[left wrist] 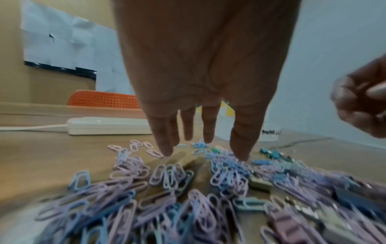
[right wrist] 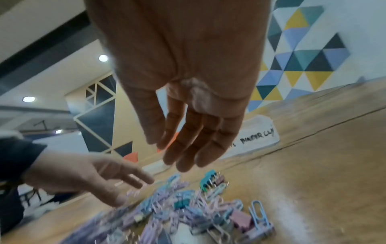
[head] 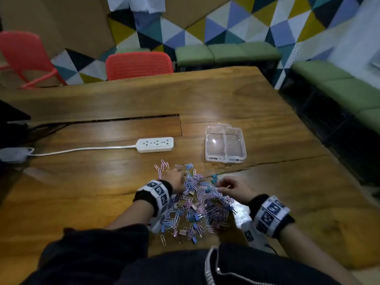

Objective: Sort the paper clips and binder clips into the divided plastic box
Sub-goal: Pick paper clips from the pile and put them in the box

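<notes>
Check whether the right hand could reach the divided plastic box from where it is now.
Probably yes. The right hand hovers open over the clip pile's far right edge, and the divided plastic box sits just beyond it with only bare table between.

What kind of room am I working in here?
Probably an office lounge or meeting room: a long wooden table with a power strip, red plastic chairs, and green cushioned benches along a triangle-patterned wall.
</notes>
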Motion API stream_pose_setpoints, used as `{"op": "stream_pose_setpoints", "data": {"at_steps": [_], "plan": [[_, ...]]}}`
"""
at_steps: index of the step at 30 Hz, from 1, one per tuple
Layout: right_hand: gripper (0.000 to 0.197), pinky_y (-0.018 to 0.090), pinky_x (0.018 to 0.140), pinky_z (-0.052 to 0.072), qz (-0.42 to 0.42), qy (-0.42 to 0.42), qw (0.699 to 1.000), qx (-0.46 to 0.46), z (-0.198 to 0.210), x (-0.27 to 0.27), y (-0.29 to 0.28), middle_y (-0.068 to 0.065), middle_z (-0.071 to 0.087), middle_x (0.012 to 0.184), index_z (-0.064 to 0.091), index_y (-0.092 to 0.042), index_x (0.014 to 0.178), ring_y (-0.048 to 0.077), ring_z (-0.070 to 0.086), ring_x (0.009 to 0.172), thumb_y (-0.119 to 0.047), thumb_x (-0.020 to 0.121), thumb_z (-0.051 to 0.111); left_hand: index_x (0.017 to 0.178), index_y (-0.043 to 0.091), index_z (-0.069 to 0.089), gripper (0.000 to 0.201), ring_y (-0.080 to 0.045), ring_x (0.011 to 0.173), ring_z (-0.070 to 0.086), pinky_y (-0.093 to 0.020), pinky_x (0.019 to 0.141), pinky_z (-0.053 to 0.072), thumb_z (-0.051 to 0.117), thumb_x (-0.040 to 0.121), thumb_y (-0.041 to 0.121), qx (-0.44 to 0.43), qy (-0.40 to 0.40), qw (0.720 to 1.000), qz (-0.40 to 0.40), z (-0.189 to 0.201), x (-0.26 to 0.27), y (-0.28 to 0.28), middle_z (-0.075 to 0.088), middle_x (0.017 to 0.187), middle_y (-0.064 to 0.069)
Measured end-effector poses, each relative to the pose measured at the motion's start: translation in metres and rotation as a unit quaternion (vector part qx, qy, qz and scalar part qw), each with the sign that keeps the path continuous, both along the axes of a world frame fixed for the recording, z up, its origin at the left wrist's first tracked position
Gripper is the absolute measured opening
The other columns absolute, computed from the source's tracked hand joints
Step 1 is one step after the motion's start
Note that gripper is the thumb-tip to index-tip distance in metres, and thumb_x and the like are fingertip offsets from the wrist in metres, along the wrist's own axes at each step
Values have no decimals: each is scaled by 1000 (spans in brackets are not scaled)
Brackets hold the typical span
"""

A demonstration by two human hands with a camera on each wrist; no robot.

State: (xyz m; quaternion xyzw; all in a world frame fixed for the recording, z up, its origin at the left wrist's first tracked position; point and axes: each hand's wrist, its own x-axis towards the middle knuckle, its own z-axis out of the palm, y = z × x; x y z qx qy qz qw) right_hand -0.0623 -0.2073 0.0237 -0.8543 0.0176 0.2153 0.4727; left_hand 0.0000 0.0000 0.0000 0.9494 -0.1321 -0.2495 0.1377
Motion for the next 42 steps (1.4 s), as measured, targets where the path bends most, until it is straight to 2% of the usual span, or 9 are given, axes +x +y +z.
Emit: {"op": "stream_pose_setpoints", "data": {"at_steps": [6, 16, 20, 25, 31, 33, 36, 39, 42], "plan": [[31, 22, 84, 44, 29, -49, 984, -166, -20, 6, 19, 7, 59, 112, 60, -8, 113, 17, 54, 100, -6, 82, 63, 129, 10, 50, 41, -25, 126, 44, -35, 107, 38, 54, 88, 9, 8, -57, 997, -45, -14, -12, -13, 47, 138, -7], [51, 36, 108, 28, 122, -111, 940, -300, -43, 22, 54, 3, 45, 133, 48, -16, 128, 21, 36, 125, -32, 82, 63, 102, 3, 61, 20, -17, 79, 54, -22, 69, 47, 49, 87, -1, -116, -14, 976, 184, -16, -16, -7, 64, 101, -11], [33, 37, 106, 28, 114, -122, 936, -310, -47, 27, 57, 2, 53, 121, 57, -16, 116, 21, 44, 117, -29, 85, 59, 113, 6, 56, 28, -10, 59, 49, -14, 44, 44, 53, 87, -2, -289, 130, 891, 325, -10, -15, 5, 54, 86, -4], [14, 33, 98, 35, 102, -94, 953, -271, -55, 28, 54, 3, 58, 112, 62, -15, 100, 21, 49, 109, -18, 88, 55, 81, 4, 51, 22, -13, 64, 44, -23, 56, 45, 35, 90, -7, -444, 247, 739, 442, 0, -12, 5, 47, 87, -8], [7, 9, 53, 38, -113, -50, 992, -5, -39, 25, 39, -8, 54, 71, 62, -6, 88, 3, 50, 62, -7, 88, 55, 58, 11, 34, 28, -11, 44, 35, -15, 36, 29, 25, 82, -1, -552, 194, 647, 488, -3, -5, -2, 44, 61, -7], [11, 11, 56, 42, -145, -31, 985, 86, -33, 22, 32, -4, 55, 71, 59, -11, 79, 7, 51, 63, -4, 87, 56, 57, 13, 36, 32, -8, 35, 34, -14, 35, 25, 28, 87, 8, -531, 182, 680, 471, -5, -1, -5, 43, 58, -4], [19, 15, 57, 50, -175, 27, 964, 197, -28, 22, 24, 1, 60, 71, 58, -11, 80, 6, 61, 57, 5, 86, 52, 61, 14, 41, 36, -8, 43, 34, -23, 40, 33, 33, 96, 21, -397, 170, 801, 415, -7, 5, -15, 42, 61, 1], [19, 14, 50, 50, -217, 104, 922, 305, -25, 22, 22, 5, 61, 72, 56, 0, 96, 4, 63, 50, 12, 89, 43, 94, 6, 56, 28, -20, 84, 57, -38, 86, 46, 32, 98, 20, -232, 104, 929, 269, -11, 11, -28, 60, 96, -9], [25, 15, 49, 47, -241, 155, 896, 340, -22, 23, 20, 10, 56, 77, 54, 4, 99, 13, 56, 59, 14, 91, 33, 125, 13, 45, 43, -24, 109, 55, -37, 91, 45, 41, 94, 42, -69, 33, 991, 114, -16, 15, -34, 54, 124, -9]]}}
